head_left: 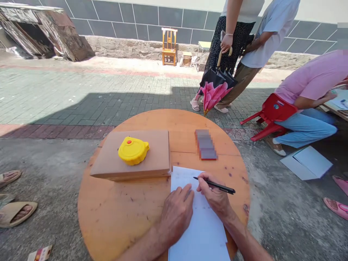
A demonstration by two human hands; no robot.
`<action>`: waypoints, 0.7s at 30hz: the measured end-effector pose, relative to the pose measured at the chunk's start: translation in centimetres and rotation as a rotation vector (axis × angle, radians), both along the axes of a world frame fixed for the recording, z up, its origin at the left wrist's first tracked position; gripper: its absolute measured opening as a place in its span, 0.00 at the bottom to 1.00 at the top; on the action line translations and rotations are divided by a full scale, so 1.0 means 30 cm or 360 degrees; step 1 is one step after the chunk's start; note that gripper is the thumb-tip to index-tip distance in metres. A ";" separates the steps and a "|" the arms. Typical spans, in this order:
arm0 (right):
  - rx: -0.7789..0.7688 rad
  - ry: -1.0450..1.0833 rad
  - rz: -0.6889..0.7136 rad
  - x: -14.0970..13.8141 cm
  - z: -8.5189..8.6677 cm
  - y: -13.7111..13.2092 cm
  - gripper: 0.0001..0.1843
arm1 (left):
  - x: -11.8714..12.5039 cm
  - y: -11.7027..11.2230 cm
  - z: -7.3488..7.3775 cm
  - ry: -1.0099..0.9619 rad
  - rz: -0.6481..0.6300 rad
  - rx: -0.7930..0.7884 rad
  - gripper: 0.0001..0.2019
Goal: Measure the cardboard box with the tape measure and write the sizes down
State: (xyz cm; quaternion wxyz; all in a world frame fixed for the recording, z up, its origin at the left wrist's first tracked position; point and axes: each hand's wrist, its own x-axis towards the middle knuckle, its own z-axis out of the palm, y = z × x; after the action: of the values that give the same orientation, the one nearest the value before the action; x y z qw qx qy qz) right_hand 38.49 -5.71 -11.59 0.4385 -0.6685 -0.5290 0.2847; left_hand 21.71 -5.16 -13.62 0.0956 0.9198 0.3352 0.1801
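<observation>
Orange-brown wood forms a round bench (pixel 122 214) seen from above, with the person seated at six o'clock. White paper (pixel 199 232), apparently more than one sheet, lies at five o'clock from the bench's middle; faint lines near its top are too small to read. The right hand (pixel 214 195) pinches a black pen (pixel 223 187), fingers closed around the barrel close to the point, which is at or just above the written lines. The left hand (pixel 179 212) holds nothing; its fingers, relaxed and slightly bent, lie over the paper's left side.

A brown cardboard box (pixel 154 150) sits at ten to eleven o'clock, carrying a yellow case (pixel 133 150) with a red button; the box's near corner is just beside the paper's top. At one o'clock lies a flat dark object (pixel 206 145), blurred out. Two people stand beyond, towards one o'clock.

To write well here, the left hand should press steadily so loose sheets cannot slide, and stay clear of the line. A light grip suits the pen, and the paper's top is best kept free of the box corner.
</observation>
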 end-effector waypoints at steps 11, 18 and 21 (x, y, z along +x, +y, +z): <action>0.0101 -0.0280 -0.0013 -0.009 -0.036 0.031 0.11 | 0.009 -0.005 -0.013 -0.0044 0.0062 -0.0021 0.18; 0.0079 -0.0354 0.0012 -0.013 -0.030 0.037 0.10 | 0.011 -0.006 -0.018 -0.0047 0.0078 -0.0097 0.18; 0.0079 -0.0372 0.0023 -0.014 -0.029 0.038 0.10 | 0.013 -0.001 -0.017 -0.0033 0.0073 -0.0112 0.18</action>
State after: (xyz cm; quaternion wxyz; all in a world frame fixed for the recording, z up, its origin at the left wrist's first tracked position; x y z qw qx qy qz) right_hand 38.06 -4.57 -12.46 0.3883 -0.6822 -0.5881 0.1949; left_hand 22.08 -5.21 -14.13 0.1272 0.9060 0.3613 0.1800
